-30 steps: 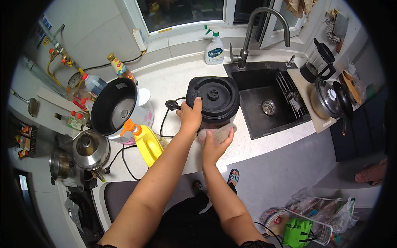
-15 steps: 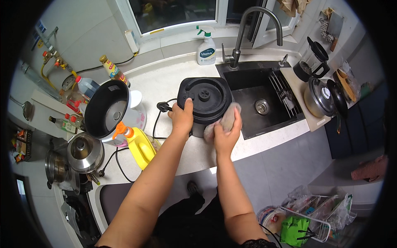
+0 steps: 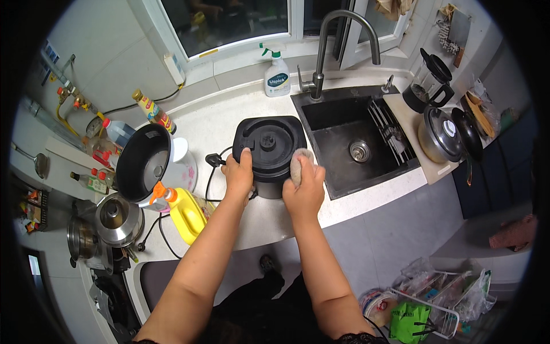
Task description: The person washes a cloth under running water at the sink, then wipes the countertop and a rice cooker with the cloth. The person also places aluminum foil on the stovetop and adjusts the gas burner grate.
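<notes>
On the white counter in front of me stands a black appliance base (image 3: 276,152), with a round recessed top and a small raised hub in its middle. My left hand (image 3: 238,176) grips its left edge, thumb on the top face and fingers down the side. In my right hand (image 3: 305,192) is a bunched greyish cloth (image 3: 298,164), pressed against the base's right rim. A black plug (image 3: 214,159) on a cord lies just left of my left hand. The underside of the base is out of sight.
Right of the base is a black sink (image 3: 338,133) under a tall tap (image 3: 322,57). A white spray bottle (image 3: 278,77) stands behind. To the left are a large dark pot (image 3: 143,163), a yellow pump bottle (image 3: 191,215) and a lidded steel pot (image 3: 114,215).
The cloth has gone from the lower right side of the base up to its right rim, more bunched in my right hand. My left hand keeps its grip. The whole view has shifted slightly.
</notes>
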A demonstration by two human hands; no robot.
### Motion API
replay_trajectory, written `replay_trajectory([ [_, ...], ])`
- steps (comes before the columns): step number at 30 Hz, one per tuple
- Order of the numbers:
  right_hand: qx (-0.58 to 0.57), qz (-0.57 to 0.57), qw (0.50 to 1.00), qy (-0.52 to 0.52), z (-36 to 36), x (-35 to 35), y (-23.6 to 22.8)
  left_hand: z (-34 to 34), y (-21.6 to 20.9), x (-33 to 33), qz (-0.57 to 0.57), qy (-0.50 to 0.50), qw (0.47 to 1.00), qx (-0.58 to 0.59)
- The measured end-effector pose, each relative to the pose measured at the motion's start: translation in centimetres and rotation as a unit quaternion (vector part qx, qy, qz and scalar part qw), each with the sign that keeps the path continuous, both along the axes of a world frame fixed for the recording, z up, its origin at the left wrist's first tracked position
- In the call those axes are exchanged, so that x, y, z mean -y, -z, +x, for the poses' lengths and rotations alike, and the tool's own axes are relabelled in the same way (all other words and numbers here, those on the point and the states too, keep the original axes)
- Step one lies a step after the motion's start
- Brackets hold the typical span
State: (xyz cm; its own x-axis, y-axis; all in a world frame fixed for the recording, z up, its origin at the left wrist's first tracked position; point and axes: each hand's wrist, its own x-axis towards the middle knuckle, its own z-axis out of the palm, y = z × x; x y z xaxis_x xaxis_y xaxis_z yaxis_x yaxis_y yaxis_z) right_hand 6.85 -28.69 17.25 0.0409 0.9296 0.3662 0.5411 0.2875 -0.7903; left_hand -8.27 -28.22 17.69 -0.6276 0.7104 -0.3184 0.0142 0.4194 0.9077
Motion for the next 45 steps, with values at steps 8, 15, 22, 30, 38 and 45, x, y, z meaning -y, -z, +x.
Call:
replay_trajectory([
  [8, 0.248, 0.019, 0.95, -0.186, 0.3, 2.4, -2.9, -0.1, 0.2, 0.1, 0.003, -0.014, 1.0, -0.011],
  [15, 0.311, 0.04, 0.912, -0.263, 4.3, -1.8, -5.5, -0.8, 1.9, -0.2, 0.003, -0.018, 0.999, -0.049],
  [22, 0.21, 0.053, 0.965, -0.151, 3.6, -1.6, -3.9, -0.1, 0.4, 0.0, 0.001, -0.016, 1.0, -0.027],
  [30, 0.191, 0.087, 0.955, -0.211, 1.5, 1.2, -1.8, -0.2, 0.5, 0.3, 0.011, -0.013, 0.999, -0.028],
  [38, 0.04, 0.006, 0.993, -0.109, 5.0, -5.6, 1.4, 0.0, 0.5, -0.2, 0.004, -0.012, 1.0, -0.027],
  [45, -0.121, 0.013, 0.985, -0.126, 0.2, 4.6, 6.0, 0.2, 0.1, -0.1, 0.01, -0.026, 0.999, -0.017],
])
